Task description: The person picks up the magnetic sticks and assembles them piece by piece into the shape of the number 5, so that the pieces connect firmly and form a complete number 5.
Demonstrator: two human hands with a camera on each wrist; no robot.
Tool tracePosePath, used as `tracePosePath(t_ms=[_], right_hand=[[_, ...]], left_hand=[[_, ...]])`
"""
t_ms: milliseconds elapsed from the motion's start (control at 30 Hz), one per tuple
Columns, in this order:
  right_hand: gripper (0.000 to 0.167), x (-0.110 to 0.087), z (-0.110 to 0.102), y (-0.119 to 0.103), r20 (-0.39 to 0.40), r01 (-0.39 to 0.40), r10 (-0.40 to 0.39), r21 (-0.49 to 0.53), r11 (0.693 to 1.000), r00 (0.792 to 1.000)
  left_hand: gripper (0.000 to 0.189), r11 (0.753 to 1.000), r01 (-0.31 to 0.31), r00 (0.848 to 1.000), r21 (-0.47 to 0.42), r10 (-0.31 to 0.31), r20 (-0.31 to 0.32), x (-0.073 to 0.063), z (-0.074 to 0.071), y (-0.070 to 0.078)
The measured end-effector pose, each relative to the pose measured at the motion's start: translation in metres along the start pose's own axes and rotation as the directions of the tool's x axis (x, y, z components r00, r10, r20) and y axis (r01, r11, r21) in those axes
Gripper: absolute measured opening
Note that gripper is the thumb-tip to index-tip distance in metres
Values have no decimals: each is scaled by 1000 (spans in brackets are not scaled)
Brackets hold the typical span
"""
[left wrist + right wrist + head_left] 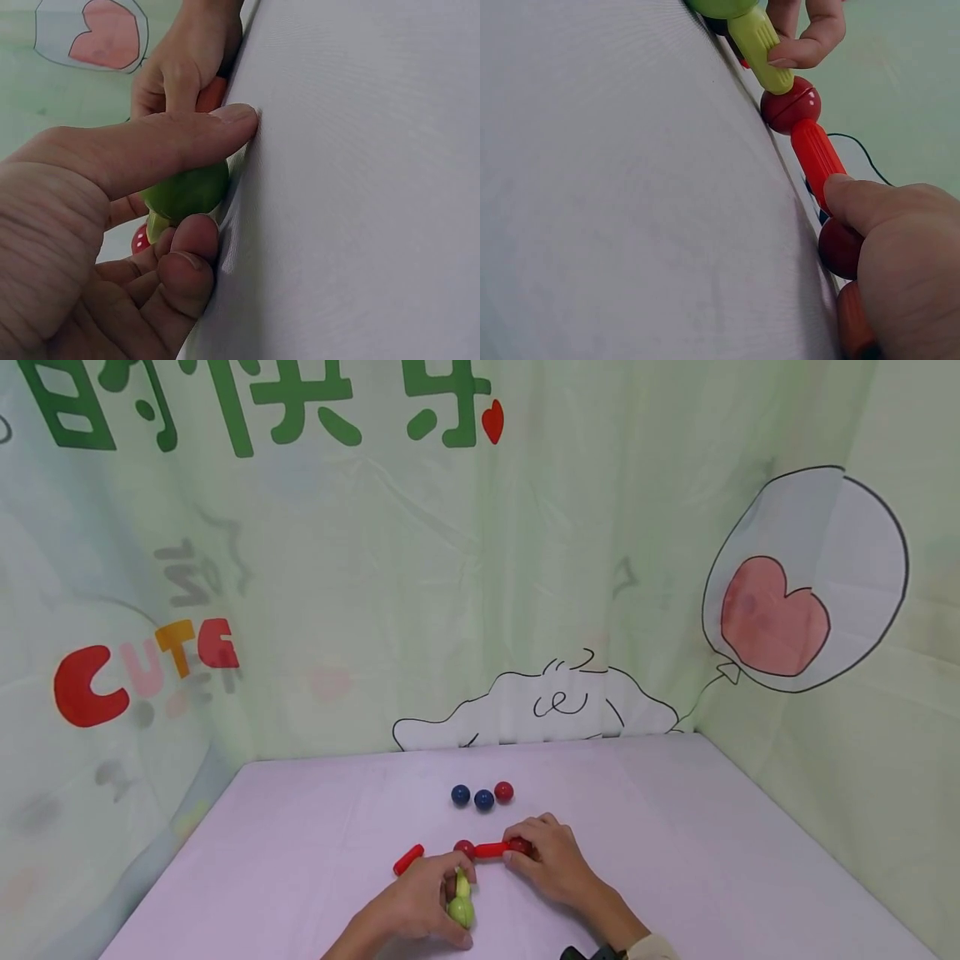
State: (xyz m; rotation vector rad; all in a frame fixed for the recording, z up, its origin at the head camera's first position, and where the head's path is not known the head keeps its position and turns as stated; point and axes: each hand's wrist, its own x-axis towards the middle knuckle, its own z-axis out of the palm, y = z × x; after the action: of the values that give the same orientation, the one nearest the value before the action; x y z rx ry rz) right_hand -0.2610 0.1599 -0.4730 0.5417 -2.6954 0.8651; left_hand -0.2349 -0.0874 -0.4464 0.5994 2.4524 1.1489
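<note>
A joined chain of toy rods and balls lies on the table. A green ball (191, 189) and yellow-green rod (759, 49) meet a dark red ball (791, 105). From there a bright red rod (491, 850) runs to a second dark red ball (841, 247), with an orange rod (853, 319) beyond, partly hidden. My left hand (423, 897) holds the green ball and yellow-green rod between thumb and curled fingers, index fingertip near the first red ball. With thumb and fingers, my right hand (553, 857) grips the second red ball where the red rod joins it.
Behind the chain sit two blue balls (461, 795) (483, 800) and a red ball (504, 792). A loose red rod (408, 859) lies just beyond the left hand. Printed curtains (360, 610) hang around the table (300, 827).
</note>
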Motion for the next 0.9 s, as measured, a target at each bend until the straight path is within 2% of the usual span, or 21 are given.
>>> tracePosePath(t_ms=[200, 400, 767, 900], right_hand=[[22, 2, 0, -4, 10, -24, 24, 47, 999, 1000], [22, 5, 0, -7, 6, -37, 37, 74, 997, 999], [40, 7, 2, -8, 29, -82, 80, 64, 995, 996], [44, 6, 2, -9, 63, -128, 123, 78, 989, 990]], left_hand=[[48, 999, -2, 1000, -34, 2, 1, -1, -2, -5], [47, 998, -31, 1000, -57, 30, -7, -2, -4, -9], [45, 998, -44, 998, -46, 41, -52, 2, -3, -12], [45, 998, -43, 998, -46, 40, -58, 3, -2, -13]])
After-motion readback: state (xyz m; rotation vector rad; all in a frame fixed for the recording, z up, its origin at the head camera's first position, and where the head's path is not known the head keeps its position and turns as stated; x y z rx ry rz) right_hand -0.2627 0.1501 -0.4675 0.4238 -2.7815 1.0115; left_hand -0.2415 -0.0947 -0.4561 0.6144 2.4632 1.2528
